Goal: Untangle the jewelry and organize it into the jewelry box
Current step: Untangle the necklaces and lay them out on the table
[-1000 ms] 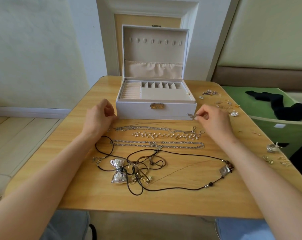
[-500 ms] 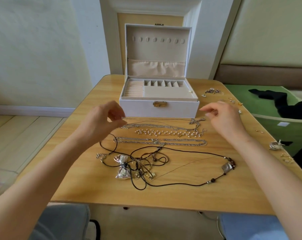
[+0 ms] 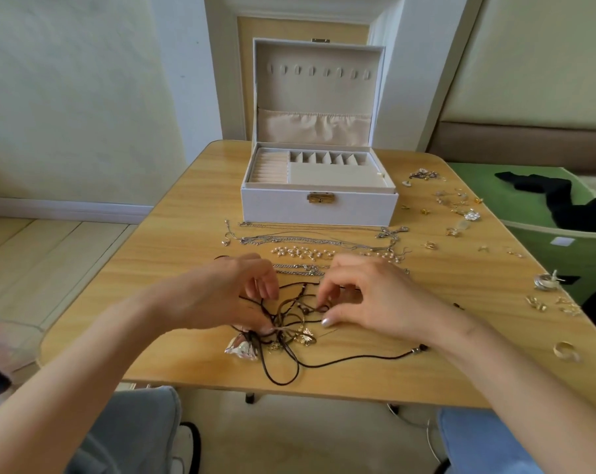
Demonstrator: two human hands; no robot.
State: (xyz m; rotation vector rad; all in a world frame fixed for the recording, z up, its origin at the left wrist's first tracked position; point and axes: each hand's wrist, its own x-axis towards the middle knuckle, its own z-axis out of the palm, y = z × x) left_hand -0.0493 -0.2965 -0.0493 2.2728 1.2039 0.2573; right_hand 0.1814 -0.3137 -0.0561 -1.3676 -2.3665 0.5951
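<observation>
Both hands work close together over the cord tangle [image 3: 284, 325], which lies on the bench [image 3: 187, 248] near its front edge, well apart from the jewelry box [image 3: 319, 212]. Left hand [image 3: 221, 297]: fingers curled, thumb and fingertips pinch dark cords at the left of the tangle. Right hand [image 3: 375, 302]: index finger curled down onto a loop of cord, thumb just below it; cannot tell whether it actually pinches. A silver bow pendant [image 3: 242, 348] and a gold leaf charm [image 3: 305, 336] sit in the tangle, and one cord end trails right to a small bead under the right wrist. Between the hands and the box lie a pearl strand [image 3: 300, 252] and silver chains [image 3: 289, 239], laid out in rows, parallel to the box front. The box stands at the far middle of the bench, lid upright. Loose earrings [image 3: 457, 203] and a ring [image 3: 565, 350] are scattered along the right side. A green bin [image 3: 474, 179] with black cloth [image 3: 560, 198] stands beside the bench.
</observation>
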